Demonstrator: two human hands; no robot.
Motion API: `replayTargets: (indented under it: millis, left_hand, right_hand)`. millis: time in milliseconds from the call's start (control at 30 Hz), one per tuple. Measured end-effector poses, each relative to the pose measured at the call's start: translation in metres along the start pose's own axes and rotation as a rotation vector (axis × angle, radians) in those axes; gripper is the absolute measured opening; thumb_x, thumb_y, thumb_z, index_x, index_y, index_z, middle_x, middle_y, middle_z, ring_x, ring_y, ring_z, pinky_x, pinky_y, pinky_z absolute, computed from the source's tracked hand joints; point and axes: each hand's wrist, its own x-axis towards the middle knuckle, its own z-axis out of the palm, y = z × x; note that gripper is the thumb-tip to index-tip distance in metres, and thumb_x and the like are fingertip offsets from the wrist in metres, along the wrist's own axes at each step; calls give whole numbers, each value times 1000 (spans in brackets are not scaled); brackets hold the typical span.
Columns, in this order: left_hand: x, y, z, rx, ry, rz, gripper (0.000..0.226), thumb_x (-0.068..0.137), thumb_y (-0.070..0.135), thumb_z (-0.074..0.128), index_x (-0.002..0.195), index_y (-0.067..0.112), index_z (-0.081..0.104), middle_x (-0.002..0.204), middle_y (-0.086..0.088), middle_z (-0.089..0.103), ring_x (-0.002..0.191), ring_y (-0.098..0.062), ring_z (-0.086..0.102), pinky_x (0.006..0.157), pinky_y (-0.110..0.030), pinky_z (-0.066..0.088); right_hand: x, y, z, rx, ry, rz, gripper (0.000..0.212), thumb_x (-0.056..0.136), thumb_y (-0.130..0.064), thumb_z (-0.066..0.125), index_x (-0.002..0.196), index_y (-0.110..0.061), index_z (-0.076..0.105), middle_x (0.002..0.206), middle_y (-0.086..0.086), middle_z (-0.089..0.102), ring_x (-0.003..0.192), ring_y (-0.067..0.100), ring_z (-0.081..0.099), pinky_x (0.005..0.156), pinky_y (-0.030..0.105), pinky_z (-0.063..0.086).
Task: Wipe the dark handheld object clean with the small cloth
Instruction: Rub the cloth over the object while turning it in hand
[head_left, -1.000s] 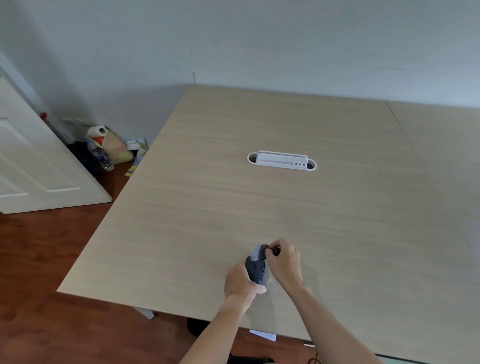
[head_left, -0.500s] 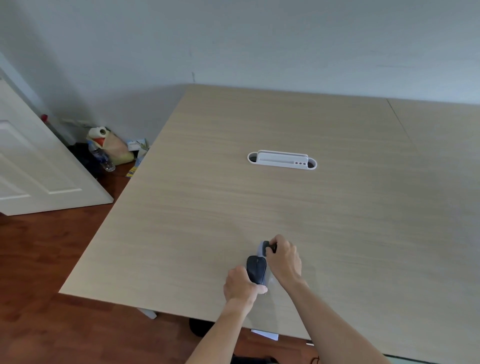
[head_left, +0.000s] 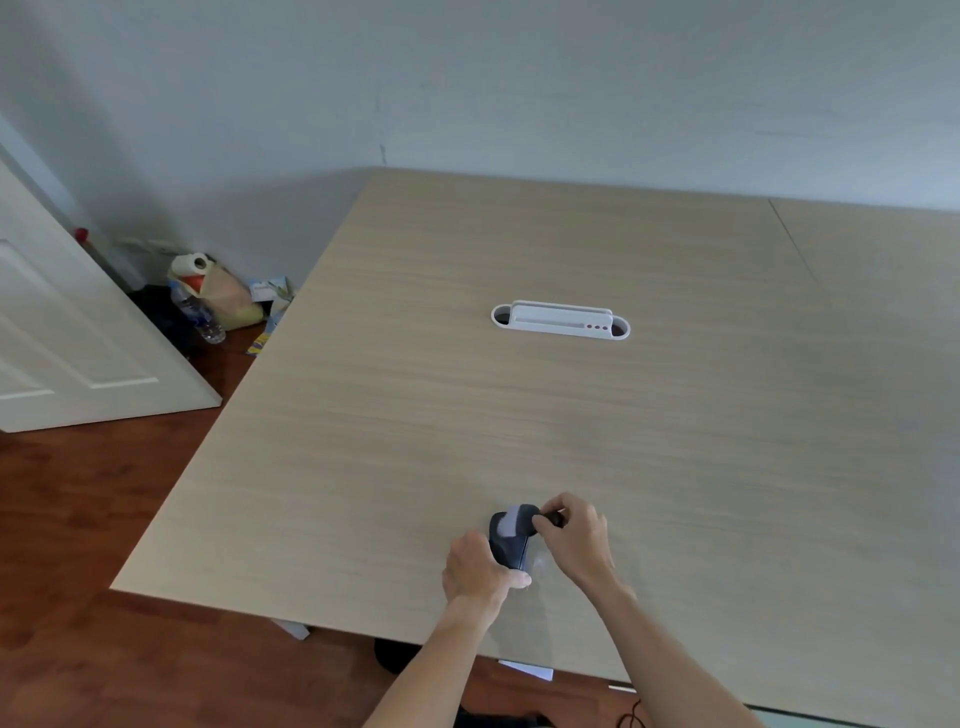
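Note:
Near the table's front edge my left hand (head_left: 475, 569) grips the dark handheld object (head_left: 508, 548) from its near end and holds it just above the wood. A small pale grey cloth (head_left: 511, 519) lies over the object's far end. My right hand (head_left: 576, 540) is closed beside it on the right, fingertips pinched against the cloth and the object's far tip. How the cloth continues under those fingers is hidden.
The light wooden table (head_left: 571, 415) has a white cable tray (head_left: 560, 320) set into its middle. On the floor at the left lie a paper roll, a bottle and bags (head_left: 208, 296) next to a white door (head_left: 62, 338).
Both hands have stayed near the front edge. The pale cloth shows more over the object's far end, and my right fingers have shifted slightly along it.

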Motion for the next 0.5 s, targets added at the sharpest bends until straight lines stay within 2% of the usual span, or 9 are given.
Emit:
replayTargets:
  millis: [100, 200, 267, 333, 367, 433, 500]
  left_hand:
    - [0, -2, 1, -18, -6, 17, 44, 48, 35, 91, 67, 17, 56, 69, 6, 61, 59, -18, 57, 48, -23, 38]
    - [2, -3, 2, -26, -4, 27, 44, 49, 34, 91, 71, 15, 59, 72, 5, 64, 62, -18, 59, 50, -23, 39]
    - [2, -3, 2, -32, -3, 28, 44, 50, 33, 91, 71, 15, 57, 73, 3, 64, 62, -19, 59, 53, -24, 40]
    - [1, -4, 3, -37, -4, 33, 44, 50, 33, 91, 67, 15, 55, 71, 3, 61, 60, -20, 57, 52, -23, 40]
    - [1, -5, 3, -42, -3, 36, 43, 50, 32, 90, 66, 16, 54, 70, 4, 61, 60, -19, 57, 51, -23, 40]
    - [1, -7, 3, -55, -4, 43, 42, 51, 32, 90, 66, 16, 54, 69, 5, 62, 60, -19, 58, 51, -23, 40]
    - [1, -9, 2, -72, 0, 56, 44, 51, 31, 89, 64, 16, 50, 67, 5, 59, 59, -18, 56, 50, -23, 39]
  right_hand:
    - [0, 7, -3, -21, 158, 21, 5, 83, -12, 64, 80, -17, 64, 71, -6, 65, 69, 16, 60, 56, 25, 42]
    - [-1, 4, -2, 25, 84, -28, 8, 80, -11, 68, 75, -16, 65, 64, -5, 63, 60, 11, 55, 52, 15, 40]
    - [-2, 5, 1, -25, 43, -29, 6, 81, -12, 67, 78, -16, 65, 68, -5, 64, 64, 15, 58, 56, 20, 43]
    - [-2, 6, 0, -61, 149, 0, 5, 83, -13, 64, 80, -17, 64, 71, -5, 65, 69, 18, 60, 57, 29, 44]
    - [-2, 6, 0, -31, 187, 2, 6, 83, -13, 64, 79, -18, 63, 70, -5, 65, 69, 17, 59, 56, 29, 44]
    - [-2, 3, 0, 49, 135, -25, 8, 80, -12, 67, 75, -18, 64, 66, -4, 65, 61, 15, 57, 54, 22, 42]
    - [-3, 2, 0, 70, 14, -18, 7, 78, -12, 70, 74, -17, 67, 66, -1, 66, 57, 15, 55, 56, 23, 43]
